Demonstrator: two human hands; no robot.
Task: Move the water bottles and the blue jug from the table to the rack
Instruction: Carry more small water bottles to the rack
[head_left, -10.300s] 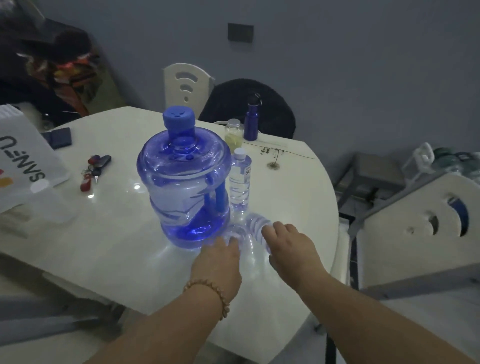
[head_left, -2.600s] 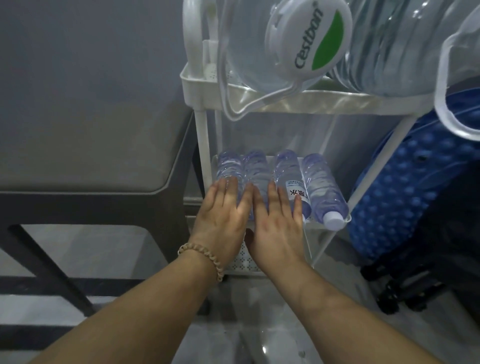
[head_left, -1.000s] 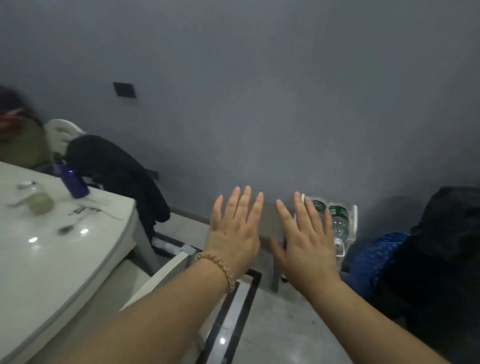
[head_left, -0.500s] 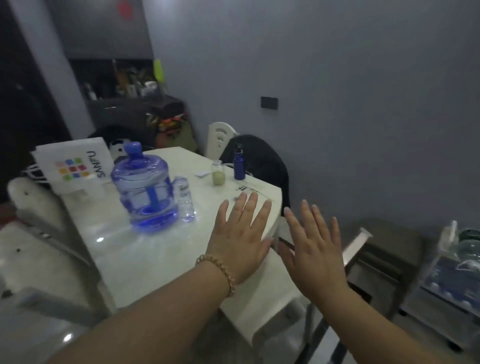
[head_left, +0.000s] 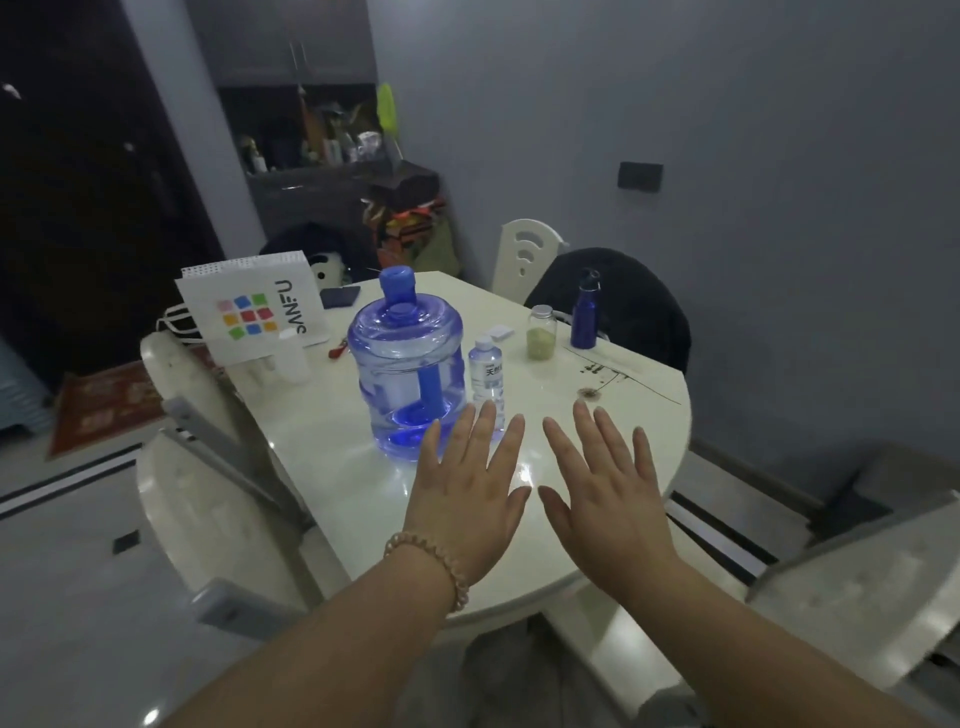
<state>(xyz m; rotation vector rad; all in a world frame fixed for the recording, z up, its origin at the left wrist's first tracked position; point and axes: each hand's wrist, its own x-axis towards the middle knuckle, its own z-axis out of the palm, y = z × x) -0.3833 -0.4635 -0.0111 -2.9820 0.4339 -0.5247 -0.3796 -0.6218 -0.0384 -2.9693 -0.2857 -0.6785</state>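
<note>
Foot of the water bottle (head_left: 487, 370) behind fingers (head_left: 483, 436) of the left hand (head_left: 467, 501); shelf clutter (head_left: 332, 140) too small.

Grey wall (head_left: 753, 130), white chair (head_left: 524, 254), glossy floor (head_left: 62, 597), dim light.

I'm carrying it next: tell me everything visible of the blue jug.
The blue jug is a squat, see-through blue plastic container with rounded shoulders, a short neck closed by an opaque blue cap, and a blue handle set into its side. It stands upright on the white table, a small water bottle close beside it. The left hand hovers open in front; whether it touches the jug cannot be told.
</note>
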